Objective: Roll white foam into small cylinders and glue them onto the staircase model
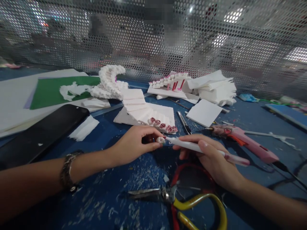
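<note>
My left hand (134, 142) pinches a small white rolled piece (160, 140) between thumb and fingertips. A white marker (192, 145) with a dark pink tip lies in my right hand (213, 156), its tip at the right side of the rolled piece. Just beyond my hands stands a white stepped model (137, 105) on a white base, with a row of several dark pink-marked rolls (163, 125) along its near edge. A cutter knife (184, 122) lies to the right of that model.
Red and yellow scissors (201, 201) lie in front, a pink glue gun (254, 143) at right, a black phone-like slab (48, 131) at left. Behind are green paper (52, 92), a white fluffy arch (107, 80), another stepped model (168, 84), white sheets (216, 88) and a perforated metal screen (134, 41).
</note>
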A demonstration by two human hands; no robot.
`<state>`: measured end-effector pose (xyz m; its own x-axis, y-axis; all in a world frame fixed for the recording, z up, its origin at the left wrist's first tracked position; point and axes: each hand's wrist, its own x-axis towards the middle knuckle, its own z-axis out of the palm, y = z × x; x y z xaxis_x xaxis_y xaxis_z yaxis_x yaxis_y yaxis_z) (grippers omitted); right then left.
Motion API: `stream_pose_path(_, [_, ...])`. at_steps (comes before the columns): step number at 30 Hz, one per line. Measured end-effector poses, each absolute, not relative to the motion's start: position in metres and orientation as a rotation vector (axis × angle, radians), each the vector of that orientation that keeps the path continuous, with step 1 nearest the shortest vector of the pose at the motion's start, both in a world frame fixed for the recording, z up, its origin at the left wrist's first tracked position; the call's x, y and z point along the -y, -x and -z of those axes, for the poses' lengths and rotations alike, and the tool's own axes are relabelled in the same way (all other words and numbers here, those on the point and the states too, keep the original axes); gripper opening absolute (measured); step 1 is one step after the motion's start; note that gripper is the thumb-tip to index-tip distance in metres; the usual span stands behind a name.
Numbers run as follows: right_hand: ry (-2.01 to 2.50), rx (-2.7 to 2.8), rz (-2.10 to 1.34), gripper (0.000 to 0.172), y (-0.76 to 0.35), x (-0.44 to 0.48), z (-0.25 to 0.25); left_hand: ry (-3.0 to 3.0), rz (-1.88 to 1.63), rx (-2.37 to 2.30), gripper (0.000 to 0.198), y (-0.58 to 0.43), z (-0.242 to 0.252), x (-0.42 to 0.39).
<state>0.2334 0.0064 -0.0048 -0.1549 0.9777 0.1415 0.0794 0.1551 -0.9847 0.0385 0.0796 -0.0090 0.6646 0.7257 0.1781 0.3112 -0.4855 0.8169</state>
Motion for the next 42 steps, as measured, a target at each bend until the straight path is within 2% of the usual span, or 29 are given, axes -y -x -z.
stream_pose_path(17, [1.077, 1.356, -1.244, 0.024, -0.2323, -0.0067, 0.0034, -2.050, -0.632, -0.776, 0.018, -0.0393, 0.0079, -0.0805])
stream_pose_path(42, [1.030, 1.347, -1.247, 0.025, -0.2355, -0.0066, 0.0054, -2.034, -0.653, -0.774, 0.017, -0.0379, 0.0093, -0.0793])
